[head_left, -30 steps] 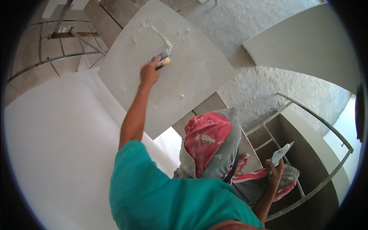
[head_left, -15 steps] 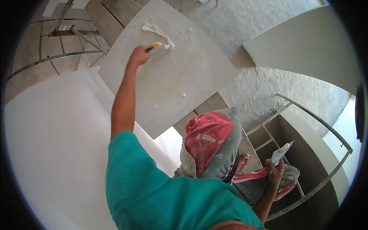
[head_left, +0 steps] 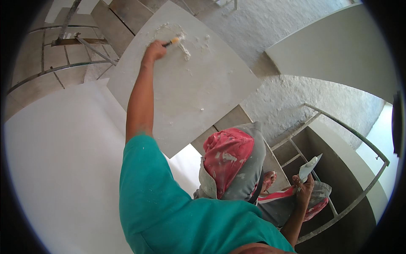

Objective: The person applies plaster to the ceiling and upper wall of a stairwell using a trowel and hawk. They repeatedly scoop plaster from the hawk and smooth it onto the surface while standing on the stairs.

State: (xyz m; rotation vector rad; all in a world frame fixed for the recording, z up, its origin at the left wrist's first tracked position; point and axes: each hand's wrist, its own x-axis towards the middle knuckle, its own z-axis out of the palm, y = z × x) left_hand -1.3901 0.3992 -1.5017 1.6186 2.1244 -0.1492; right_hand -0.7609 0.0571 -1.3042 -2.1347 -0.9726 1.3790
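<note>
My left hand (head_left: 156, 51) reaches far forward, its fingers wrapped round the black and yellow handle of a putty knife (head_left: 172, 41). The blade is blurred against a large pale board (head_left: 198, 89). Around the knife, white putty (head_left: 185, 51) lies in a short ridge and scattered smears on the board. Low on the right, my right hand (head_left: 304, 186) is closed on the grip of a broad putty knife (head_left: 308, 168). A lump of white putty sits on that blade, held up above my bent leg. The fingers hide most of its handle.
Metal scaffold rails curve at the right (head_left: 355, 131) and the upper left (head_left: 63, 63). Brown planks (head_left: 230, 118) run under the board. A white surface (head_left: 63, 161) fills the left. A pale curved panel (head_left: 338, 46) and rough grey surface (head_left: 287, 99) lie at the right.
My left hand has moved slightly up with its putty knife. The long curved putty ridge is now partly spread into thinner smears. My right hand has barely moved.
</note>
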